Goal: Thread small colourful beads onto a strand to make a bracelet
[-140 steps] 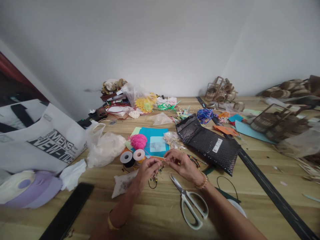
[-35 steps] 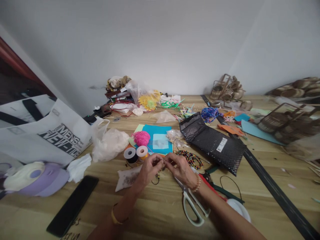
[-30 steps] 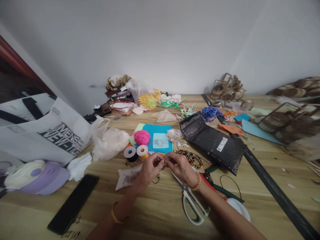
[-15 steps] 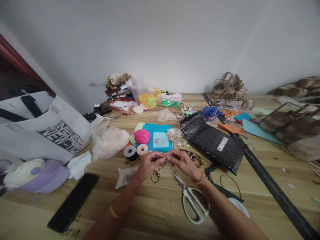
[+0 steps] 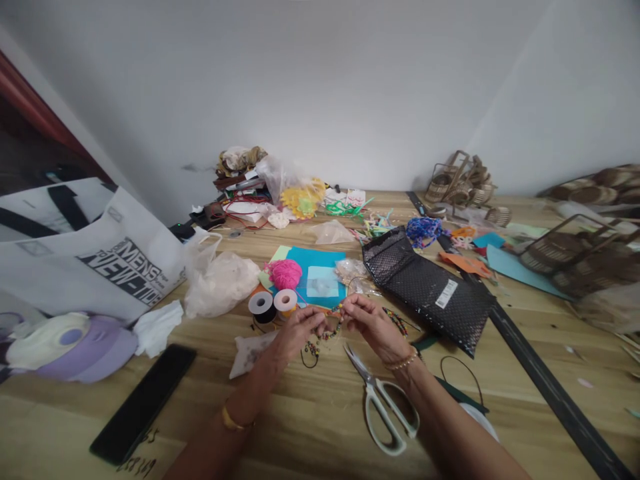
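My left hand (image 5: 297, 333) and my right hand (image 5: 373, 325) are close together above the wooden table (image 5: 310, 427), each pinching an end of a string of small coloured beads (image 5: 327, 333) that sags between them. More beads (image 5: 396, 321) lie beyond my right hand. White-handled scissors (image 5: 383, 400) lie open just under my right wrist. Two thread spools, one black (image 5: 262, 306) and one orange (image 5: 285, 301), stand just beyond my left hand. A small clear bag (image 5: 247, 350) lies under my left forearm.
A pink yarn ball (image 5: 285, 273) sits on blue paper (image 5: 320, 267). A black bubble mailer (image 5: 430, 290) lies to the right, a black phone (image 5: 143, 403) at front left, a white tote bag (image 5: 95, 267) and plastic bag (image 5: 220, 280) at left. Woven baskets (image 5: 565, 253) stand at the right.
My hands have drawn a little apart and lifted, so the bead string now shows stretched between them. The view has shifted slightly.
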The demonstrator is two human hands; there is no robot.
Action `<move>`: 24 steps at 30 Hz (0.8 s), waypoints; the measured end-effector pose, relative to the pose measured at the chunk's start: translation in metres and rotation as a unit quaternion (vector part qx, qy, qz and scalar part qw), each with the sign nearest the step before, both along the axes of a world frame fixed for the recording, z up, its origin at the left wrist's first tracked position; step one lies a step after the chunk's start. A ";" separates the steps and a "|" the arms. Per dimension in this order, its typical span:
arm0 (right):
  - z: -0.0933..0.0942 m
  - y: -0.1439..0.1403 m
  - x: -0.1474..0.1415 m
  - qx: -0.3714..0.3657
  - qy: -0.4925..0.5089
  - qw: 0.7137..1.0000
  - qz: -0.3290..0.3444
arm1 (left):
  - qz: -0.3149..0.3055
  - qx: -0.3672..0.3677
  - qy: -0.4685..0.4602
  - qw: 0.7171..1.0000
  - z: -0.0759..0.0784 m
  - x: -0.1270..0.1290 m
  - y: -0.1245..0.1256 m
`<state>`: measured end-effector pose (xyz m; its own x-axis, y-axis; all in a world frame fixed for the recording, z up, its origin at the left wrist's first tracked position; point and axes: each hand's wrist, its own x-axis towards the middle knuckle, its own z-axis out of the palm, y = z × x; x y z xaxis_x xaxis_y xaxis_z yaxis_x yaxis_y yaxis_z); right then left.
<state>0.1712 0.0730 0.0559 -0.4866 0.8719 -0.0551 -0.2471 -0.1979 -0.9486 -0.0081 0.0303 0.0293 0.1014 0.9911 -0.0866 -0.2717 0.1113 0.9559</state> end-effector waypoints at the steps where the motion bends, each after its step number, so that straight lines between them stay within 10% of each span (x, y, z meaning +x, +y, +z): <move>1: -0.001 0.000 0.000 -0.002 -0.001 1.000 -0.003 | -0.001 -0.006 -0.023 1.000 0.001 0.001 0.000; 24: -0.010 -0.002 -0.004 0.096 -0.087 0.991 0.038 | -0.001 0.008 0.092 0.996 0.012 0.002 -0.006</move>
<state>0.1670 0.0709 0.0456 -0.5498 0.8351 0.0196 -0.0686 -0.0218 -0.9974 -0.0061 0.0240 0.0418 0.0865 0.9924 -0.0872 -0.0921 0.0951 0.9912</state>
